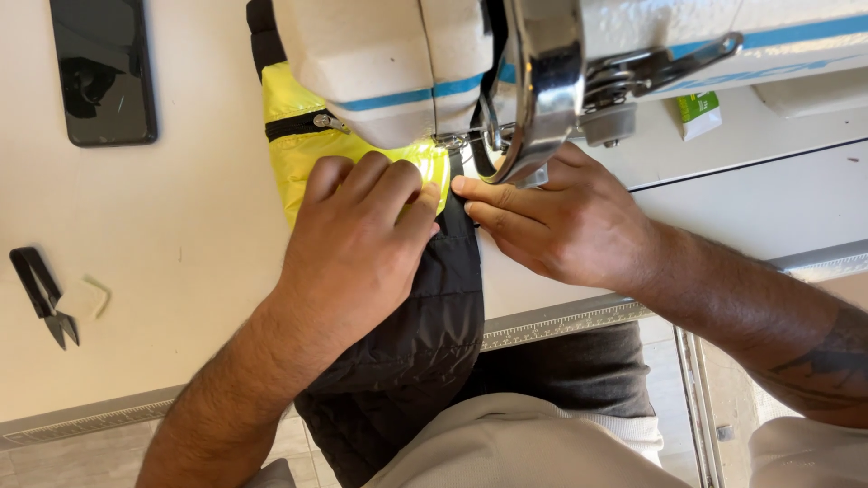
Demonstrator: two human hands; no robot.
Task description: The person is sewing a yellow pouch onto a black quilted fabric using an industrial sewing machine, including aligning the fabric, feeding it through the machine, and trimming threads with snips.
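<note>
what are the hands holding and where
Both press the garment flat: left hand on its yellow part, right hand at the black edge by the needle.

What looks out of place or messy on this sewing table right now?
Nothing stands out. Both hands, left hand and right hand, press the yellow and black fabric flat under the sewing machine. The thread snips and phone lie apart, undisturbed.

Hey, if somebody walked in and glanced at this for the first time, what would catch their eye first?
Probably the bright yellow fabric at top centre, pinned flat by the left hand under the white sewing machine. The right hand presses beside it on the black quilted fabric that hangs off the table edge. Black thread snips lie far left.
</note>
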